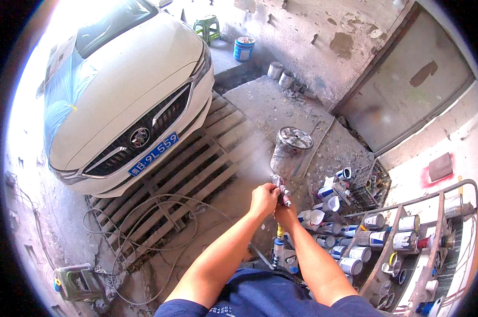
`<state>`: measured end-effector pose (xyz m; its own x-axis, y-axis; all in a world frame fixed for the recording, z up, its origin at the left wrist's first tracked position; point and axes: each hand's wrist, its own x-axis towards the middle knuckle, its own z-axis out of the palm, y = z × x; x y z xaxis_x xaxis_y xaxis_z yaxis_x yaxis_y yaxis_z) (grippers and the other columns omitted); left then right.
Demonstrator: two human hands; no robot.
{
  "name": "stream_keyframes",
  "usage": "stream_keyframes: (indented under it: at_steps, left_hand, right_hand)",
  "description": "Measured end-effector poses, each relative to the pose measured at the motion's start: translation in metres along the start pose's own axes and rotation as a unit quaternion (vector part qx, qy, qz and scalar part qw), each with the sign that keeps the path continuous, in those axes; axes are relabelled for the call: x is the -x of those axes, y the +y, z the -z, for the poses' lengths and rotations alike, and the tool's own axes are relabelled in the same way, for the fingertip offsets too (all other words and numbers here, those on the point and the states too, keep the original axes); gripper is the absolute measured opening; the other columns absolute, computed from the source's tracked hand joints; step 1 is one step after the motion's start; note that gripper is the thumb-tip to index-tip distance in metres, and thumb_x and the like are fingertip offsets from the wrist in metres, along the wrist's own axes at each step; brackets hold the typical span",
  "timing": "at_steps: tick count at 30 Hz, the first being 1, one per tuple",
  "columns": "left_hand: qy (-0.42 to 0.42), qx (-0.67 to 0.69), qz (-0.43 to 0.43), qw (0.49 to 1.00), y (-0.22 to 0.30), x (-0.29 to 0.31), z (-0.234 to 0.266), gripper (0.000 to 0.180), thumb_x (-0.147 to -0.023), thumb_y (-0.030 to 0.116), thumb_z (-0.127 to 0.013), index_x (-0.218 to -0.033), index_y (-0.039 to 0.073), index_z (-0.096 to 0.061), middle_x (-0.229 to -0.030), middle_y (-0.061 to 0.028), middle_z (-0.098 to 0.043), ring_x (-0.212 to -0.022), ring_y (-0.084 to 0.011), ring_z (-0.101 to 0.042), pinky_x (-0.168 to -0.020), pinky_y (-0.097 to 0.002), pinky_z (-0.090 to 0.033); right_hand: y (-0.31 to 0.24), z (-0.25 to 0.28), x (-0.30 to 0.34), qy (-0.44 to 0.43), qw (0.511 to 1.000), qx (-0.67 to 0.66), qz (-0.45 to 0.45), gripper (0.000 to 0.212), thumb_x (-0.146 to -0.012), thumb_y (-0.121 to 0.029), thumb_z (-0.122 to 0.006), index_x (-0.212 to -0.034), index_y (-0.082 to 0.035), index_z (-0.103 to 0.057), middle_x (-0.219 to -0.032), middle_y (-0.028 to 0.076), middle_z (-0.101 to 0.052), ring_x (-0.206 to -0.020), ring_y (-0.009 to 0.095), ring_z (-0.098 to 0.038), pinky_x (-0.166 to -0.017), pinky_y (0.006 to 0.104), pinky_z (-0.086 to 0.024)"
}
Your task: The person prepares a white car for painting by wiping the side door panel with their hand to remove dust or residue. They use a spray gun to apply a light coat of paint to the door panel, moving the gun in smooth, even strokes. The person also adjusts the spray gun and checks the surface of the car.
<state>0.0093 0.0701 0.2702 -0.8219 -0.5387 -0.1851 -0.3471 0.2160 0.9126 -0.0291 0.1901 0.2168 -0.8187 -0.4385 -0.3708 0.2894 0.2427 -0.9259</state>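
Both my hands are on a spray gun (283, 186) held out in front of my body. My right hand (286, 214) wraps around its grip, and below it shows a hose fitting with a yellow part (279, 231). My left hand (265, 199) is closed against the gun's left side, its fingertips partly hidden there. Pale mist (262, 168) spreads from the front of the gun, over the floor grating. Just beyond the gun stands a paint-stained metal drum (293, 145) with a splattered top.
A white car (128, 90), partly draped in blue plastic film (72, 100), stands at left beside slatted grating (196, 164). A loose hose (125, 238) coils across it. Paint cans (360, 253) crowd a rack (389, 248) at right. A blue bucket (244, 50) sits by the far wall.
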Motion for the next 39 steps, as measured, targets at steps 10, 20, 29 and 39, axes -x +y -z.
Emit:
stream_keyframes:
  at_steps: [10, 20, 29, 39]
  left_hand:
    - [-0.009, 0.041, 0.000, 0.999, -0.001, 0.003, 0.001, 0.030, -0.084, 0.027, -0.066, -0.100, 0.002, -0.070, -0.092, -0.0185, -0.070, -0.088, -0.0300, -0.069, -0.079, -0.0357, -0.052]
    - [0.004, 0.054, -0.011, 0.998, -0.002, 0.004, 0.000, 0.028, -0.085, 0.021, -0.067, -0.104, 0.001, -0.069, -0.094, -0.0190, -0.070, -0.088, -0.0289, -0.070, -0.079, -0.0349, -0.053]
    - [0.009, 0.053, -0.016, 0.998, -0.008, 0.003, 0.000, 0.028, -0.086, 0.020, -0.066, -0.106, 0.000, -0.068, -0.094, -0.0197, -0.070, -0.088, -0.0297, -0.069, -0.078, -0.0351, -0.053]
    - [0.027, 0.065, 0.009, 0.998, 0.006, 0.008, 0.007, 0.029, -0.085, 0.023, -0.065, -0.104, 0.001, -0.069, -0.095, -0.0186, -0.070, -0.091, -0.0283, -0.069, -0.079, -0.0345, -0.053]
  right_hand:
    - [-0.016, -0.004, 0.006, -0.007, 1.000, -0.015, 0.003, 0.008, -0.094, -0.015, -0.052, -0.100, -0.010, -0.053, -0.066, 0.000, -0.054, -0.053, 0.010, -0.051, -0.045, 0.0264, -0.038]
    - [-0.008, 0.000, -0.001, -0.010, 0.999, 0.024, -0.020, 0.026, -0.094, -0.019, -0.054, -0.118, -0.014, -0.048, -0.086, 0.003, -0.058, -0.064, 0.012, -0.055, -0.050, 0.0283, -0.043]
    - [-0.027, -0.015, 0.009, 0.026, 0.999, -0.037, -0.028, 0.013, -0.095, -0.022, -0.052, -0.099, -0.010, -0.054, -0.066, 0.000, -0.054, -0.053, 0.009, -0.050, -0.045, 0.0262, -0.036]
    - [-0.006, -0.005, -0.005, -0.017, 0.999, -0.031, 0.015, 0.018, -0.094, -0.016, -0.052, -0.111, -0.010, -0.050, -0.088, 0.002, -0.059, -0.066, 0.012, -0.055, -0.052, 0.0270, -0.045]
